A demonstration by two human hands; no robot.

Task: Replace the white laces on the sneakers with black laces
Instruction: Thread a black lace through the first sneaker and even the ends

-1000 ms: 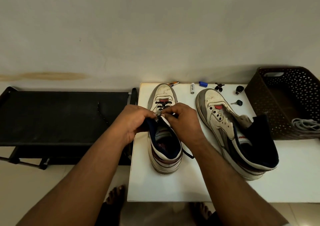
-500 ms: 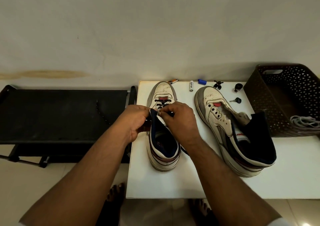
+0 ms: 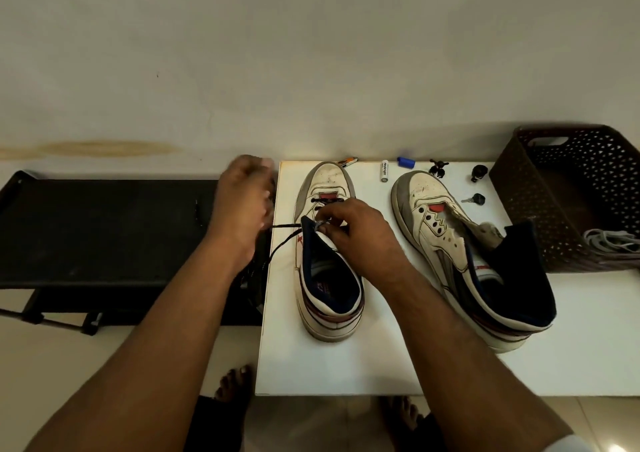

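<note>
Since half a second ago the left hand [image 3: 244,209] has swung out past the table's [image 3: 346,365] left edge, drawing the black lace [image 3: 282,240] taut from the left sneaker [image 3: 327,278]; it is blurred, fingers curled, apparently gripping the lace, though the grip itself cannot be made out. The right hand [image 3: 353,233] has stayed at the eyelets, fingertips pinching the upper by the tongue to steady it. Judging by this, the step is threading black lace through the left sneaker – only the lowest rows near the toe look laced. Next the slack must be pulled through and the free end fed into the following eyelet, keeping both ends even. Two sneakers stand on the table; the right sneaker [image 3: 464,261] shows bare eyelets – no lace yet. One basket [image 3: 540,188] holds the removed white laces [image 3: 613,243]. Along the far edge lie one battery [image 3: 385,170] and about five other small items.
</note>
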